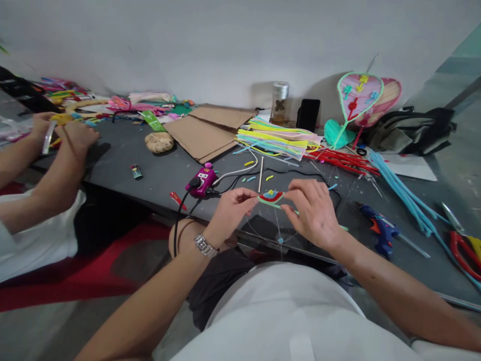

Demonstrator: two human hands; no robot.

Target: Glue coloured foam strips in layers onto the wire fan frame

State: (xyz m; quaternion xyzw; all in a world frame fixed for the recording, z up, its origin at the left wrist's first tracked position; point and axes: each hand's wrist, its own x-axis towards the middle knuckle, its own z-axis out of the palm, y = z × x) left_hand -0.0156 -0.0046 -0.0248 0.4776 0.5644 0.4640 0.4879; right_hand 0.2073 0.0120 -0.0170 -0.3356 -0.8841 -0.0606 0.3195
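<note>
Between my hands is a small curved pipe-cleaner piece, banded in yellow, blue, red and pale green. My left hand, with a metal watch at its wrist, pinches the left end of it. My right hand grips the other end, where a loose pale green strand sticks out below. Both hands are just above the front edge of the dark table. Right of them a blue hot glue gun lies with a clear glue stick in its back. A thin white stick lies just beyond the piece.
A purple power socket with black cables stands left. Bundles of pipe cleaners, cardboard, a bottle, a phone and a decorated fan sit behind. Red-handled pliers lie far right. At left, a co-worker's hands hold something yellow.
</note>
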